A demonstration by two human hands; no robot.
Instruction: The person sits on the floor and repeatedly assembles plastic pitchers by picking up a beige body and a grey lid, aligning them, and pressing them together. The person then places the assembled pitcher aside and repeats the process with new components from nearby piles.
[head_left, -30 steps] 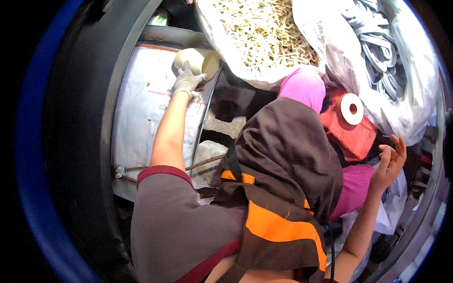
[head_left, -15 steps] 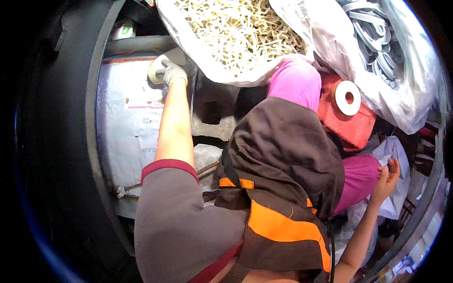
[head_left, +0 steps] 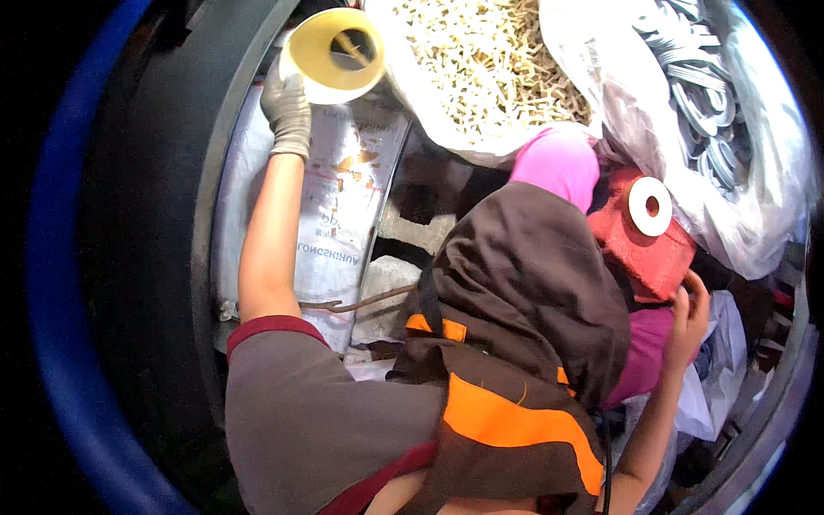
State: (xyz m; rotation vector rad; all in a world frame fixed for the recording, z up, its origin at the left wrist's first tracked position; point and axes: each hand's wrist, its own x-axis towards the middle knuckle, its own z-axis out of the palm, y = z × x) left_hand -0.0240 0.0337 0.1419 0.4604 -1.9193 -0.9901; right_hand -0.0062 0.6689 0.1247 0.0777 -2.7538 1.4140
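Observation:
My left hand (head_left: 286, 107), in a grey glove, is closed on the near-left side of a pale yellow cup-like container (head_left: 311, 62). The container is tilted so that its round mouth shows; a small yellow piece is visible inside it. Beneath lies a white printed sheet (head_left: 343, 202) with brown spots. My bare right hand (head_left: 689, 319) is beside the lower right edge of a red block (head_left: 625, 249), fingers apart and slightly bent, holding nothing. Whether its fingertips touch the block I cannot tell. On the block rests a white ring-shaped roll (head_left: 639, 206).
A large white bag (head_left: 446, 142) of small cream-coloured pieces (head_left: 481, 69) stands ahead of my knees. Right of it, a clear plastic bag (head_left: 772, 197) holds grey looped parts (head_left: 697, 94). A thin brown rod (head_left: 365, 302) crosses the sheet's near part. A dark curved rim (head_left: 206, 180) runs along the left.
My left hand has moved farther away and slightly left, lifting and tilting the yellow container so its mouth shows. My right hand has moved up to the red block. The view has shifted slightly.

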